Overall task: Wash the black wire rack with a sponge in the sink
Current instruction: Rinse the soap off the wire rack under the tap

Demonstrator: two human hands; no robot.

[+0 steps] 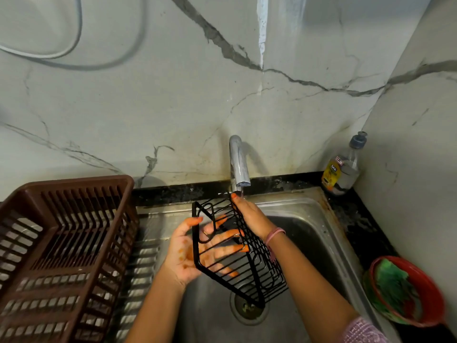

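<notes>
The black wire rack [262,276] is held tilted over the steel sink [309,219], its upper corner just below the faucet [237,164], from which a thin stream of water runs. My left hand [188,251] lies palm up behind the rack with fingers spread straight, supporting the wires. My right hand [249,214] grips the rack's far upper edge, fingertips near the water. A green scrub sponge [393,285] lies in a red bowl [432,293] on the counter at the right, apart from both hands.
A brown plastic dish drainer [64,243] stands on the left draining board. A soap bottle [343,169] sits in the back right corner. The sink drain [247,310] is below the rack. Marble wall rises behind.
</notes>
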